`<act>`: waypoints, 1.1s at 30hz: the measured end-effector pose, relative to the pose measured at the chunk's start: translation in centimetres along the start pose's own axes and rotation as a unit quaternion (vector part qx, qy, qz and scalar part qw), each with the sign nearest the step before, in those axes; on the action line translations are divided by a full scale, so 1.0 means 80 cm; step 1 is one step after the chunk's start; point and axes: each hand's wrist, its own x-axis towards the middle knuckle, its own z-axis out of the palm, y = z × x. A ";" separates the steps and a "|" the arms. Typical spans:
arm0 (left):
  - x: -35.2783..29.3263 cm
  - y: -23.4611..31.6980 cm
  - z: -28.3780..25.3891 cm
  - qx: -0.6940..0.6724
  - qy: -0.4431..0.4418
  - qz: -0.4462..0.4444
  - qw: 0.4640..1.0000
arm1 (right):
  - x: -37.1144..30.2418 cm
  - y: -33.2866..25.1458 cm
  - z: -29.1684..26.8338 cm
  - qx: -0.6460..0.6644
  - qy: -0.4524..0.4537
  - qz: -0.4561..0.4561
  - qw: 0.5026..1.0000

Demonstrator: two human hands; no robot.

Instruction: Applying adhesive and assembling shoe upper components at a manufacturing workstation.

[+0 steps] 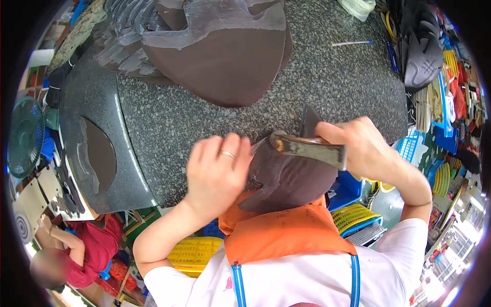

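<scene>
My right hand (363, 146) is closed around a hammer (312, 150) with a worn metal head and a round face. That face rests on or just above the upper edge of a dark brown leather-like piece (299, 176). The piece lies at the table's near edge and hangs over towards my orange apron (286, 233). My left hand (215, 171), slightly blurred and wearing a ring, has curled fingers at the left edge of this piece and seems to pinch it. Its fingertips are partly hidden.
Ahead on the speckled stone table (327, 77) lies a stack of brown pieces (225, 66) with greyish edges. A single cut piece (99, 156) sits at left. A pen (353, 43) and dark moulded parts (423, 56) are at right. Another person (94, 250) works at lower left.
</scene>
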 end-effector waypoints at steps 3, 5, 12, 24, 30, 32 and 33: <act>0.013 0.000 0.013 -0.053 0.008 -0.031 0.998 | -0.014 0.001 0.003 0.045 0.028 -0.002 0.999; 0.030 -0.016 0.022 -0.139 0.037 -0.095 0.985 | -0.015 -0.002 0.004 0.036 0.054 0.014 0.998; 0.012 -0.025 0.023 -0.097 0.061 0.029 0.993 | 0.010 0.003 -0.001 0.042 0.096 -0.017 0.994; -0.003 -0.035 0.020 -0.138 0.065 0.022 0.988 | 0.036 -0.003 -0.006 -0.012 0.059 -0.054 0.997; -0.002 -0.029 0.013 -0.084 0.070 0.003 0.994 | 0.043 -0.013 -0.002 -0.025 0.059 -0.054 0.996; -0.008 -0.037 0.008 -0.131 0.029 -0.077 0.988 | 0.044 -0.014 0.000 -0.045 0.036 -0.052 0.997; -0.012 -0.036 0.011 -0.130 0.030 -0.079 0.988 | 0.045 -0.012 0.000 -0.030 0.052 -0.054 0.997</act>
